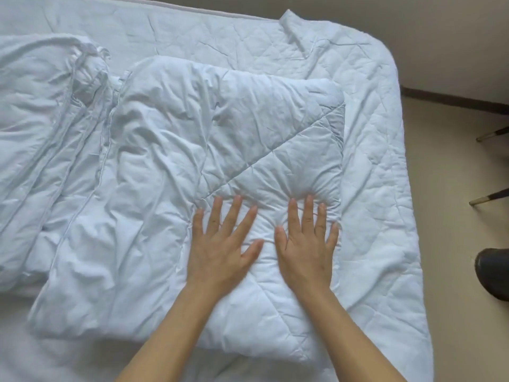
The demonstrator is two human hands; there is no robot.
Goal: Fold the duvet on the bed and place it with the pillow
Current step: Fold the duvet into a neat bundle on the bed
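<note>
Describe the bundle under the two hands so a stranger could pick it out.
On the white bed, find the folded duvet at its middle, right of the crumpled bedding. Both hands, left and right, press flat on its quilted, diamond-stitched top.

Soft, even daylight, faint shadows; slightly blurry, edges perhaps bowed by lens.

two hands, one duvet
</note>
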